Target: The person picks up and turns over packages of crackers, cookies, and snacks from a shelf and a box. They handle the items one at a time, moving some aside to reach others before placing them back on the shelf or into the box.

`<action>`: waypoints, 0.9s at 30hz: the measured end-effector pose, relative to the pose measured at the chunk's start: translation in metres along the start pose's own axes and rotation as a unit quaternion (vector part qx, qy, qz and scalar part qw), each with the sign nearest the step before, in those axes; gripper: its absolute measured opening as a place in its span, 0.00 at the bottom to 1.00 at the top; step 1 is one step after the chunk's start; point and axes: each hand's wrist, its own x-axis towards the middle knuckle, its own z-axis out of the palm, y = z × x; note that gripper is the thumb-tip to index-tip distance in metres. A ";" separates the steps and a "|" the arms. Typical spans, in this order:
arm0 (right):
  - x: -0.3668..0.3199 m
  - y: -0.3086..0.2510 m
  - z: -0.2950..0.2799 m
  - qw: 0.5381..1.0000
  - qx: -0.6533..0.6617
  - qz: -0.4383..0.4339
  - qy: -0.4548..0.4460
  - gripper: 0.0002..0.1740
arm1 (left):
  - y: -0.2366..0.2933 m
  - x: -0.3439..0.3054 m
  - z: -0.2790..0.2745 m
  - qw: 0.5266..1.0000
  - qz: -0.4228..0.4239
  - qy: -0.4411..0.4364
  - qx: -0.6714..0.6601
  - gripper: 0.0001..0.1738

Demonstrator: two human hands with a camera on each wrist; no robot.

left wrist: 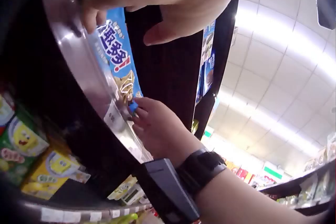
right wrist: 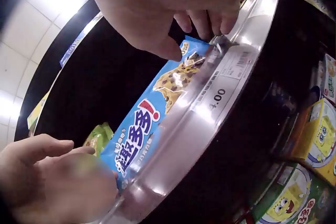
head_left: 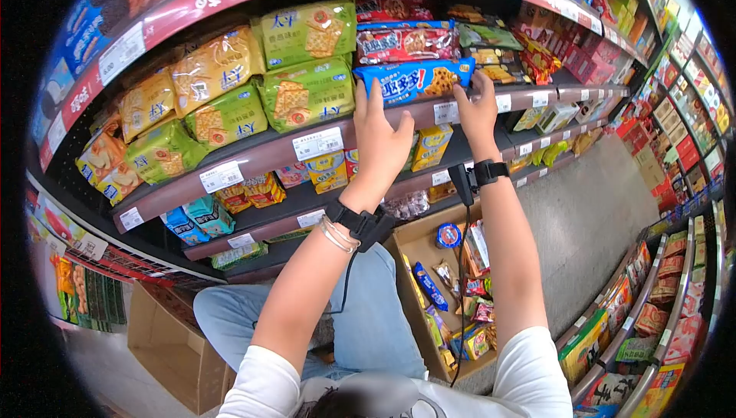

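A blue pack of chocolate chip cookies point(head_left: 418, 84) lies lengthwise along the front of the shelf, behind its clear lip point(right wrist: 173, 142). At the pack's left end is my left hand point(head_left: 381, 138), fingers extended against the wrapper and thumb held apart. My right hand point(head_left: 479, 115) pinches the right end between thumb and fingers; a bit of blue wrapper shows between them in the left wrist view. Directly behind the blue pack sit red cookie packs point(head_left: 406, 44). Green cracker packs point(head_left: 307, 94) stand close to the left of my left hand.
More snacks point(head_left: 498, 61) fill the shelf to the right. Below, a cardboard box point(head_left: 410, 264) holds assorted packets beside my knees. Another cardboard box point(head_left: 165, 341) stands at lower left. A lower shelf carries yellow boxes point(head_left: 433, 147). Black cables hang from both wrist cameras.
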 end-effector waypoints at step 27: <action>-0.507 0.201 -0.141 0.728 -0.308 0.582 -0.193 0.21 | -0.089 -0.346 0.112 0.818 -0.368 -0.438 -0.053 0.10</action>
